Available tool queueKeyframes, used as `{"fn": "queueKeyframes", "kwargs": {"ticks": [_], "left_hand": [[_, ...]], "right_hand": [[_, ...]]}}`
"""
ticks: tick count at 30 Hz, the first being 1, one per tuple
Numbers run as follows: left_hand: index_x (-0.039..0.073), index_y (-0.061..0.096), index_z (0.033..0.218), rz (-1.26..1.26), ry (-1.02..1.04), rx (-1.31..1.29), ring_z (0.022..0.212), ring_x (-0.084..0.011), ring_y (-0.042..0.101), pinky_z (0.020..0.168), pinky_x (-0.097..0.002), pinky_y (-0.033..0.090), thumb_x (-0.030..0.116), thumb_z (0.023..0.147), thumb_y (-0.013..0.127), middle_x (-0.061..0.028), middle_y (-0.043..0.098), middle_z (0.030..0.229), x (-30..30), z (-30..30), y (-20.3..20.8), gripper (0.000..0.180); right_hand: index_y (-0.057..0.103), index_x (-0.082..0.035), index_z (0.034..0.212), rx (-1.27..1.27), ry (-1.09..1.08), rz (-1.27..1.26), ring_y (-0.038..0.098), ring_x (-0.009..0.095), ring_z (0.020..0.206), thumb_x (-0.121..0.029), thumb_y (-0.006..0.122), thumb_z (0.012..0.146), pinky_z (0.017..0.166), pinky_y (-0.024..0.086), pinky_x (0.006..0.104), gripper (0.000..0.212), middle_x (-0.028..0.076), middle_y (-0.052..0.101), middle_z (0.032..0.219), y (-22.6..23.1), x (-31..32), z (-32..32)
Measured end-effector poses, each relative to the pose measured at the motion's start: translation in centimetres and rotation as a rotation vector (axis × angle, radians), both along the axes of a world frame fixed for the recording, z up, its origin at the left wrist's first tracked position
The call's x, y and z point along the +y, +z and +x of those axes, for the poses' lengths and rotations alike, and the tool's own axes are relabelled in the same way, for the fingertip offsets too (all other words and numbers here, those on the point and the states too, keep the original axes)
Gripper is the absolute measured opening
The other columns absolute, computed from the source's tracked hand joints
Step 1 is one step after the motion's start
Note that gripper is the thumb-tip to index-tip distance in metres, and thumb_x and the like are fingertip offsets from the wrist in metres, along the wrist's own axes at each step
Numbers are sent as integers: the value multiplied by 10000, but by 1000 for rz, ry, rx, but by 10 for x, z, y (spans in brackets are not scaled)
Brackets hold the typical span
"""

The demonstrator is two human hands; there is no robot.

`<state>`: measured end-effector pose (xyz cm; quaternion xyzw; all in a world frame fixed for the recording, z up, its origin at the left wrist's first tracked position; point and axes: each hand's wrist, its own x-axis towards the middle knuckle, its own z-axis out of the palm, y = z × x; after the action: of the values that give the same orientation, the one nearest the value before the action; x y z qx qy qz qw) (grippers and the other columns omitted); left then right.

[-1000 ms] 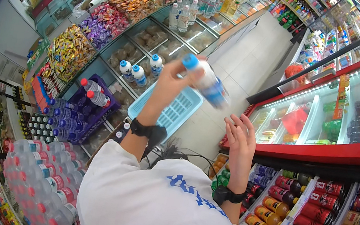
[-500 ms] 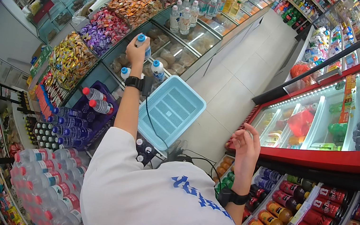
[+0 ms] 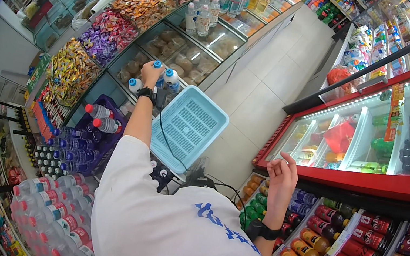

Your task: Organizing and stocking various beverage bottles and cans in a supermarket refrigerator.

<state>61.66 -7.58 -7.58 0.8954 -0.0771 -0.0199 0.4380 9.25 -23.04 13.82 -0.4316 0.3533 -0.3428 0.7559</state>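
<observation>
My left hand (image 3: 151, 74) is closed around a blue-capped bottle (image 3: 158, 65) at the glass-topped counter; the hand covers most of its body. Close beside it on the right stands another blue-capped bottle (image 3: 171, 81) with a white shoulder. A third bottle with a blue cap (image 3: 135, 85) is just left of my wrist, partly hidden. Right of these bottles lies a light-blue plastic basket (image 3: 199, 152) with a slotted bottom and nothing in it. My right hand (image 3: 281, 179) hangs in the air near the red fridge, fingers loosely bent and apart, holding nothing.
Wrapped sweets (image 3: 73, 69) lie in heaps along the counter's left. Several clear bottles (image 3: 203, 19) stand farther back. A purple crate (image 3: 114, 139) of bottles is at the left. Black cables run across the basket. The red fridge (image 3: 360, 181) and drink shelves (image 3: 327, 226) line the right.
My left hand has brought the blue-capped bottle nearer and lower, in beside the other two. My right hand has barely moved. The view has shifted slightly.
</observation>
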Motion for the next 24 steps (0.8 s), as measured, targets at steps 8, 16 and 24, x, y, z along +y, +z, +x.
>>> {"fn": "queueKeyframes", "kwargs": {"ticks": [8,16,24], "left_hand": [[60,789,947,109,85,103,971,-373,717,826,-487,564,214,749,842,-168,767,1018,14,19,-8,256],[-42,714,1024,344,-39,23,1108,-500,636,958,-533,511,161,783,635,-328,682,1132,19,44,-27,325],[-6,738,1003,441,-64,-123,1015,-477,691,908,-537,553,396,717,746,-296,720,1047,-1,5,14,493]], "right_hand": [[597,-15,1218,-37,-45,-16,636,140,898,-141,535,1046,867,517,285,221,51,646,956,2,2,-20],[612,-4,1190,-82,-159,5,646,142,886,-139,550,1042,836,536,283,210,50,651,945,-5,10,-53],[631,-15,1162,-50,-264,-32,680,153,897,-172,565,1031,831,542,283,215,59,682,945,-18,22,-118]]}}
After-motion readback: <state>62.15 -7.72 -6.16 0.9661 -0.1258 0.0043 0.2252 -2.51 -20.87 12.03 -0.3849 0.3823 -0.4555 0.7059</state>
